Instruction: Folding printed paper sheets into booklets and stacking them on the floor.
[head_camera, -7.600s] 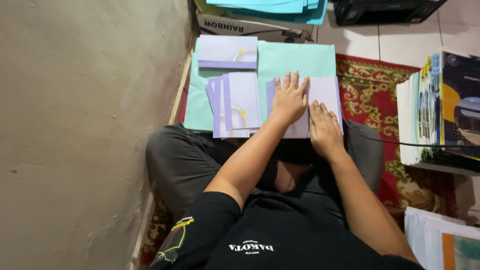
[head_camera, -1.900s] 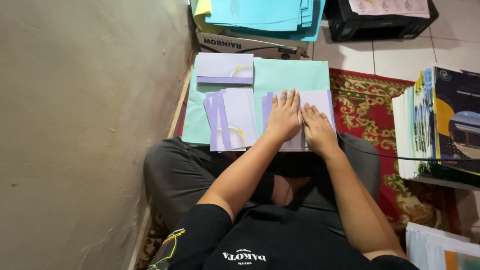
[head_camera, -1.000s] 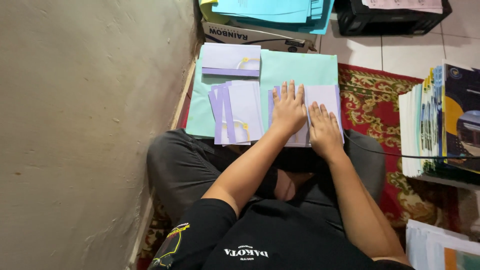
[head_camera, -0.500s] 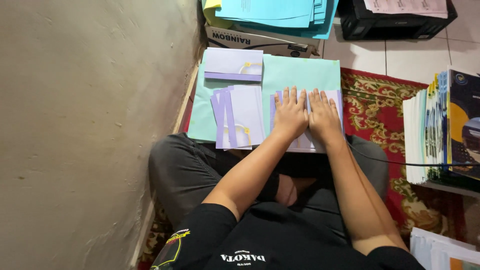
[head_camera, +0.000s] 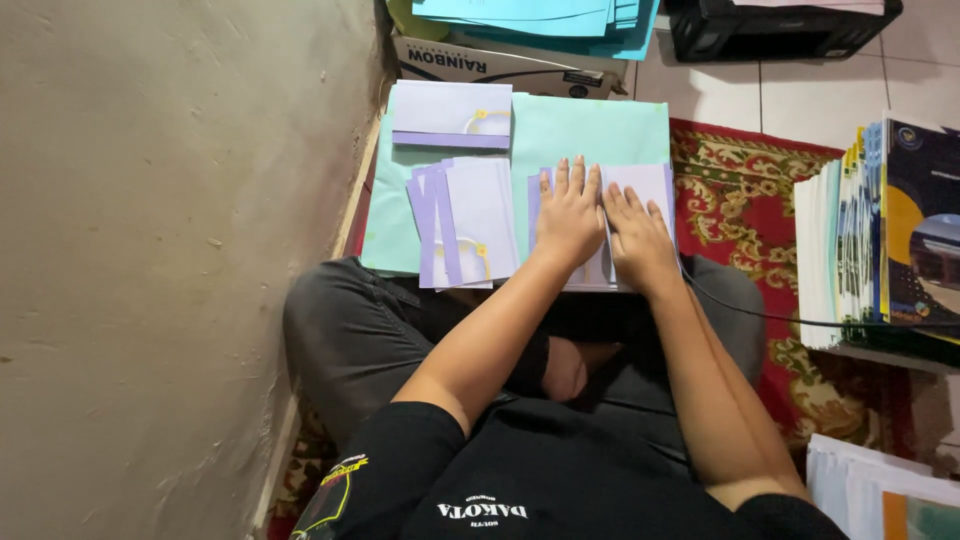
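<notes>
My left hand (head_camera: 568, 215) and my right hand (head_camera: 638, 240) lie flat, side by side, fingers stretched, on a lilac folded paper (head_camera: 640, 185). That paper rests on a large teal sheet (head_camera: 590, 130) spread over my lap. The hands press on the paper and grip nothing. Left of my left hand lies a fanned stack of lilac envelopes (head_camera: 465, 225) with darker purple edges and a small yellow clasp. A single lilac envelope (head_camera: 450, 115) with a yellow clasp sits farther away on the teal sheet.
A bare wall (head_camera: 170, 250) runs along the left. A cardboard box (head_camera: 500, 65) topped with blue sheets (head_camera: 540, 15) stands ahead, a black tray (head_camera: 780, 30) beside it. Stacked booklets (head_camera: 880, 230) sit at the right on a red patterned rug (head_camera: 740, 190). A thin black cable (head_camera: 800, 318) crosses my knee.
My right hand has slid up next to my left hand, so both now rest close together on the lilac paper. The view has shifted slightly.
</notes>
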